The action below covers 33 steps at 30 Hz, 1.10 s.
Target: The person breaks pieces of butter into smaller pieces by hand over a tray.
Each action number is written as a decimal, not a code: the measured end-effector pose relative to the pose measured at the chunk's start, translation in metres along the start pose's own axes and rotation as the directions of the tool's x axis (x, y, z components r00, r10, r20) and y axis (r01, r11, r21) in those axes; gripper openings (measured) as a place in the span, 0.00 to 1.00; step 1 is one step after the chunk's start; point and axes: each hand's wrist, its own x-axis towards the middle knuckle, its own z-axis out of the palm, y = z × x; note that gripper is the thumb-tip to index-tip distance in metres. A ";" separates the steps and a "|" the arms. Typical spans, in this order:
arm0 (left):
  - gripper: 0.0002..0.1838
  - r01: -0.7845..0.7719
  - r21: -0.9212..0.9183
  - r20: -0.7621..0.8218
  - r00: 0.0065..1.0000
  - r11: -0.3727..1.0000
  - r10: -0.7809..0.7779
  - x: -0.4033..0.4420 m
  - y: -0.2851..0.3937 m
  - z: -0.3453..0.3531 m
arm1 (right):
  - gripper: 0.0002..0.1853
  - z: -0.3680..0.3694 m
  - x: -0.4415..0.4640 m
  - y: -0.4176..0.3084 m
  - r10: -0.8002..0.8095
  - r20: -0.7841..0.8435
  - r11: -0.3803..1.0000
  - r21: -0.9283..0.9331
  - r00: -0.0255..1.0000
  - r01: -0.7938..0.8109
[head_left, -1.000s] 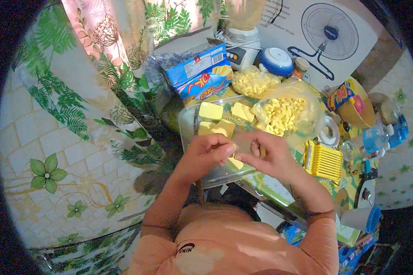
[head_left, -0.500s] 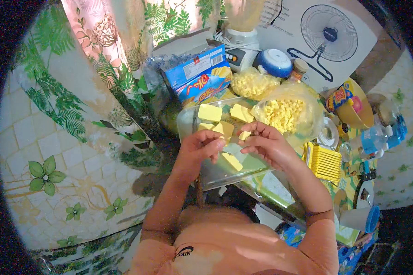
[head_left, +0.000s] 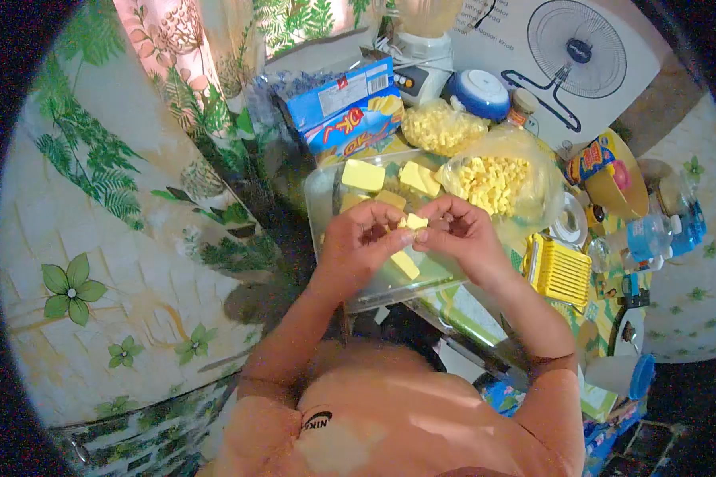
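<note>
The left hand [head_left: 366,240] and right hand [head_left: 463,234], previously apart, are now meeting, both pinching one yellow piece [head_left: 412,222] above one tray [head_left: 371,295]; two bags [head_left: 543,184] are lying nearby.

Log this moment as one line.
left hand: pinching yellow piece | right hand: at same piece | beneath: clear tray, yellow blocks | nearby: bag of yellow bits

A pale wall covering [head_left: 111,262] printed with green flowers spreads at nine o'clock. Fern-patterned curtains [head_left: 203,103] hang toward eleven, where bright light shows pinkish. Another flowered covering [head_left: 698,278] stands at three; a cloth-covered table [head_left: 601,403] reaches four.
</note>
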 end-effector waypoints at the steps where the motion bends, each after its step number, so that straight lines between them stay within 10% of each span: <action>1: 0.10 0.005 -0.016 0.006 1.000 1.000 -0.004 0.000 0.000 0.001 | 0.11 0.000 0.000 0.000 -0.006 0.005 1.000 0.016 1.000 0.005; 20: 0.11 0.287 -0.273 0.106 0.958 0.918 -0.268 0.002 0.010 -0.005 | 0.12 0.001 -0.001 -0.009 0.145 0.061 0.928 0.337 0.988 -0.157; 33: 0.09 0.191 -0.189 0.104 0.979 0.963 -0.174 -0.003 0.004 0.002 | 0.13 0.001 0.000 0.005 -0.084 -0.016 0.989 -0.123 0.996 0.082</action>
